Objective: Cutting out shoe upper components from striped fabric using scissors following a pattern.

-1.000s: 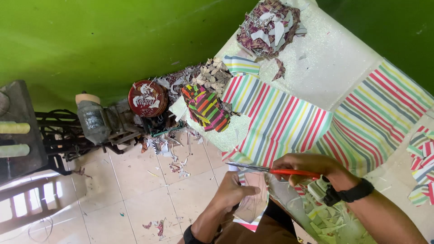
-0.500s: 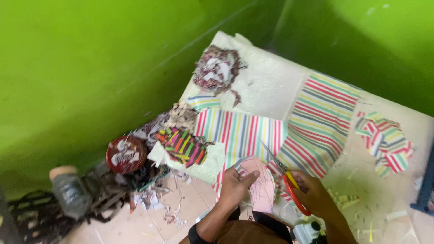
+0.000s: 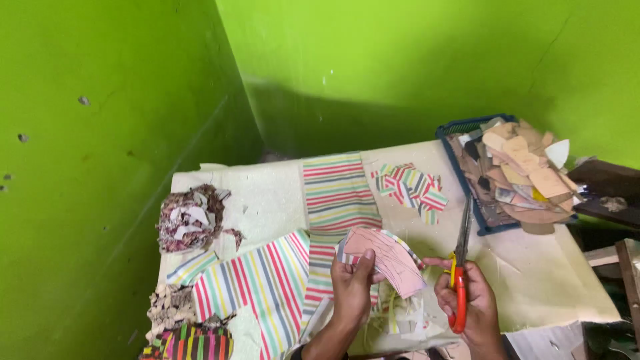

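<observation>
My left hand [image 3: 351,283] pinches the pink curved piece [image 3: 387,257] above the striped fabric [image 3: 267,280] while my right hand [image 3: 467,300] grips the scissors [image 3: 460,267] (blades closed, upright), so trimming seems mid-way.

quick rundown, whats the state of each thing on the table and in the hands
left hand: holds the pink pattern piece
pink pattern piece: lifted off the table, backed with striped fabric
right hand: grips the scissors
scissors: blades shut, tips pointing away
striped fabric: spread flat
cut striped pieces: piled loosely
blue tray: heaped with tan cut-outs
floral scraps: in a heap
</observation>
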